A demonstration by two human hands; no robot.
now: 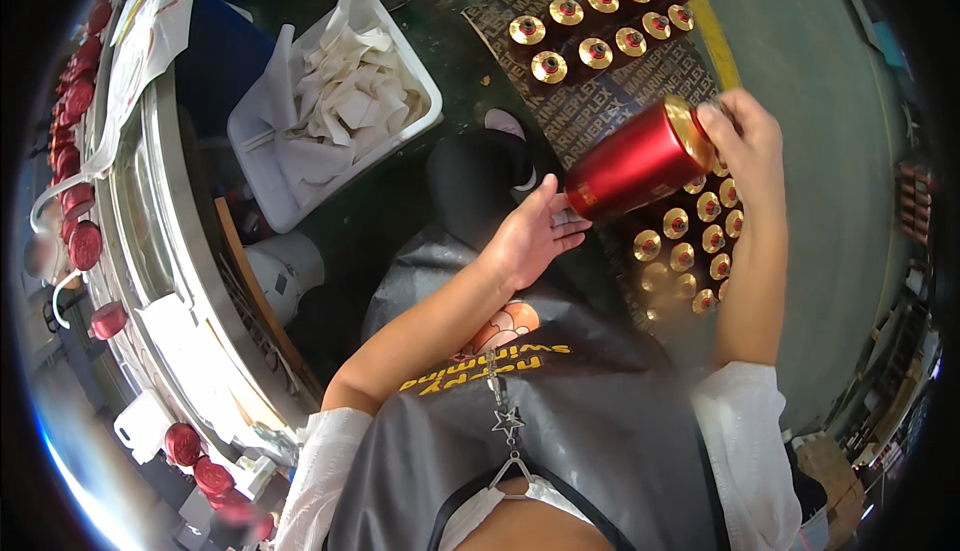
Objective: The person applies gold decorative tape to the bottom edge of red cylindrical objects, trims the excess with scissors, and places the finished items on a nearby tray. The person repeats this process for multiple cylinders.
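Right hand [742, 136], fingers closed on the gold-collared end of the red bottle [640, 159], tilts it above the printed board [590, 116]! Left hand [535, 236], fingers loosely spread, sits at its base, contact hard to call. Gold-topped bottles [549, 67] line the far right; white bin [432, 101], far left.

Metallic red canister [638, 161], gold shoulder [688, 133], tilted, held aloft

White tub [431, 103] of crumpled pale scraps [350, 86]; yellow floor stripe [712, 41]; box [828, 469], blurry, likely cardboard.
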